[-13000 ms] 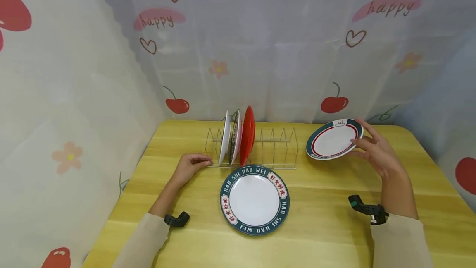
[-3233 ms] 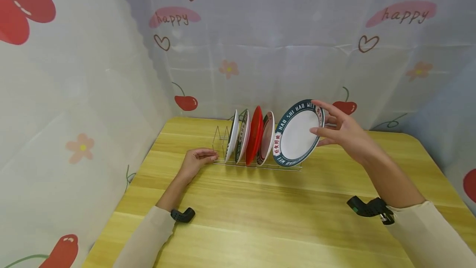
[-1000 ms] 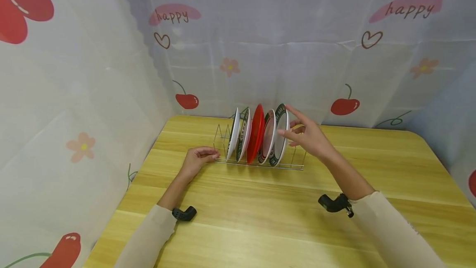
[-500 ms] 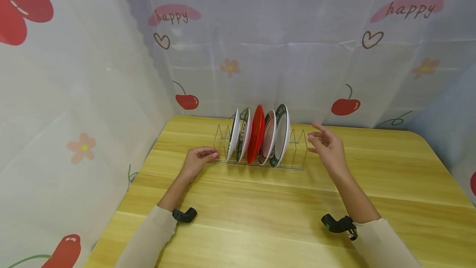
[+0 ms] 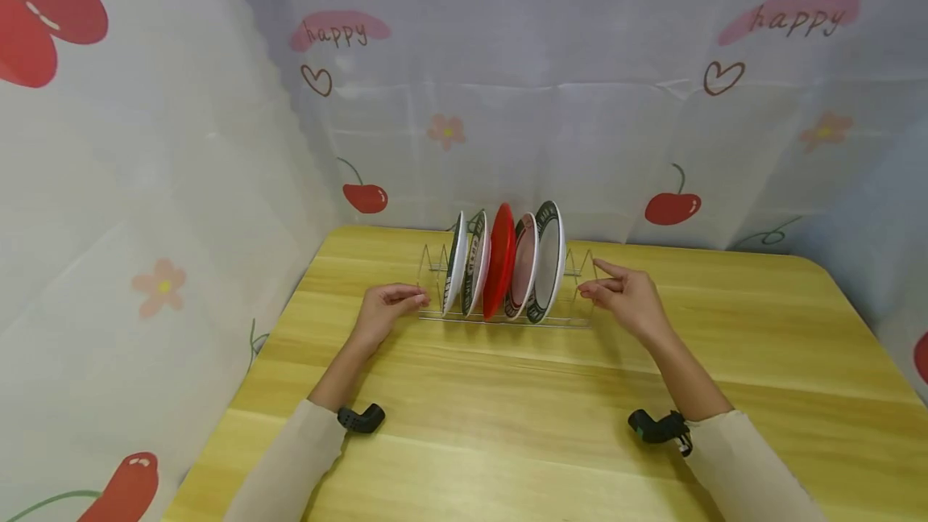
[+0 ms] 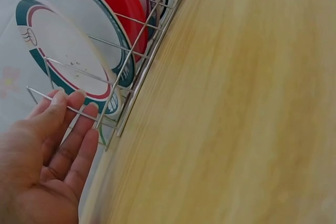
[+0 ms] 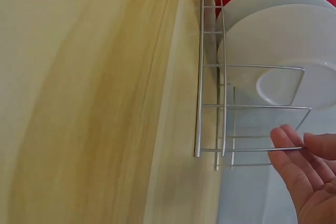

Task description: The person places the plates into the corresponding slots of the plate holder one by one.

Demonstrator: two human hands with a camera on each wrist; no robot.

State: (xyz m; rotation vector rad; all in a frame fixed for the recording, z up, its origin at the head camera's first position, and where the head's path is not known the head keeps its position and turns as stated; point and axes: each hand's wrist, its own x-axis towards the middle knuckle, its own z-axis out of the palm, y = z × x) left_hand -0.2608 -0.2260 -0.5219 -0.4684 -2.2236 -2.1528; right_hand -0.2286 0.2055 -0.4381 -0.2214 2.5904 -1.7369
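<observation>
A wire dish rack (image 5: 569, 324) stands near the table's back edge, with several plates upright in it. From left to right come a white plate with a green rim (image 6: 68, 51), another green-rimmed plate (image 5: 474, 268), a red plate (image 5: 500, 264), a smaller patterned-rim plate (image 5: 524, 268) and a larger green-rimmed plate (image 5: 551, 264). My left hand (image 5: 380, 316) pinches the wire at the rack's left end, thumb against fingers. At the opposite end, my right hand (image 7: 310, 166) pinches the outermost wire between thumb and fingers. In the right wrist view the rightmost plate shows its white underside.
The yellow wood-grain table (image 5: 478, 425) runs forward from the rack. A pale curtain (image 5: 616, 143) printed with cherries hangs close behind its back edge, and another stands along the left. A black strap device (image 5: 360, 419) sits on each wrist.
The two green-rimmed plates first held and lying on the table now stand in the rack. My right hand has let go of the last one, moved right, and taken hold of the rack's end.
</observation>
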